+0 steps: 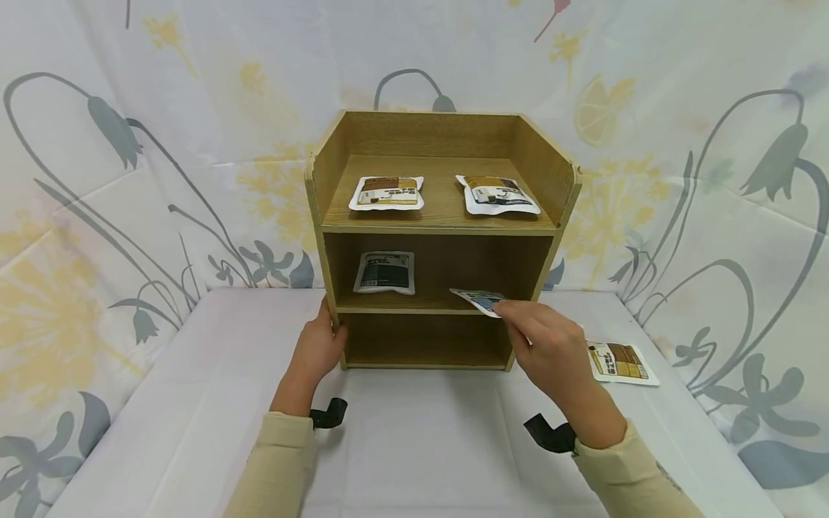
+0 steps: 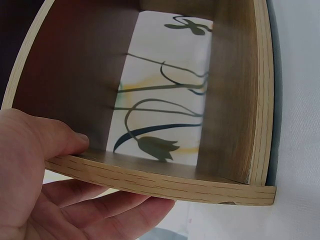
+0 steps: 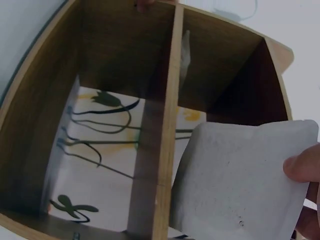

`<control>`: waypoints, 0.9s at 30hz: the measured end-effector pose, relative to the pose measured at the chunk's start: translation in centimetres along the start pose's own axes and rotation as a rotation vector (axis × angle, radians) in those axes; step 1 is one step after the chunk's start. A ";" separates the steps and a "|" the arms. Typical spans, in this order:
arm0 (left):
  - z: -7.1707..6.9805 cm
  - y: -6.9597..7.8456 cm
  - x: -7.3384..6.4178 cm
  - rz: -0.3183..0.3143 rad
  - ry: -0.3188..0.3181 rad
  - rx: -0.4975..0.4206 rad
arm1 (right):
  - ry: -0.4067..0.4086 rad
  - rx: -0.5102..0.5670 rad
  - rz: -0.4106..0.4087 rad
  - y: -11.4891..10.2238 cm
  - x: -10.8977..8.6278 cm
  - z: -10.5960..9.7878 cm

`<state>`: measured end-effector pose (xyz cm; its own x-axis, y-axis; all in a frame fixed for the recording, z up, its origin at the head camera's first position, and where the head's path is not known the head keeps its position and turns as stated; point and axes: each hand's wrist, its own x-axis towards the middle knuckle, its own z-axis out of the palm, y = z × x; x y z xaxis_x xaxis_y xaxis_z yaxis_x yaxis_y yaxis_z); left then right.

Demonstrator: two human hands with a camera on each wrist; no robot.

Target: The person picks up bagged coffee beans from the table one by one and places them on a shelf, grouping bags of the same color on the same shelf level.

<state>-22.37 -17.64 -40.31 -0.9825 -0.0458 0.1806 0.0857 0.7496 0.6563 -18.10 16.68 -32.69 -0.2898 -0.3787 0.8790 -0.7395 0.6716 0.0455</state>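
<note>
A small wooden shelf (image 1: 440, 231) stands upright against the cloth backdrop. My left hand (image 1: 319, 344) grips its left side panel (image 2: 150, 181); in the left wrist view the thumb lies inside and the other fingers are outside. With my right hand (image 1: 550, 347) I pinch the edge of a flat pouch with a dark blue-grey label (image 1: 481, 299), tilted at the right front of the middle compartment. The right wrist view shows the pouch's plain white back (image 3: 240, 180). Another pouch with a dark green-grey label (image 1: 385, 273) lies at left in that compartment.
On the top board lie a left brown-and-yellow pouch (image 1: 388, 194) and a right one (image 1: 499, 196). A similar yellow-brown pouch (image 1: 622, 362) lies on the white-covered table (image 1: 427, 446), right of the shelf. Floral cloth (image 1: 648, 230) hangs behind.
</note>
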 end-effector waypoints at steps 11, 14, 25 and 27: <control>0.2 -0.2 0.1 0.005 0.002 0.009 | -0.149 -0.024 0.029 0.0 -0.4 2.0; 0.2 -0.3 0.1 0.005 0.003 0.010 | -0.172 -0.015 0.032 0.1 -0.4 2.5; 0.1 -0.2 0.1 0.005 0.001 0.006 | -0.215 -0.059 0.043 0.7 -0.6 4.5; 0.1 -0.1 0.1 0.001 0.001 0.007 | -0.223 -0.065 0.050 0.8 -0.6 4.8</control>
<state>-22.49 -17.67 -40.48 -0.9823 -0.0450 0.1820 0.0861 0.7540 0.6512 -21.46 14.42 -35.48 -0.4572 -0.4705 0.7547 -0.6825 0.7297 0.0415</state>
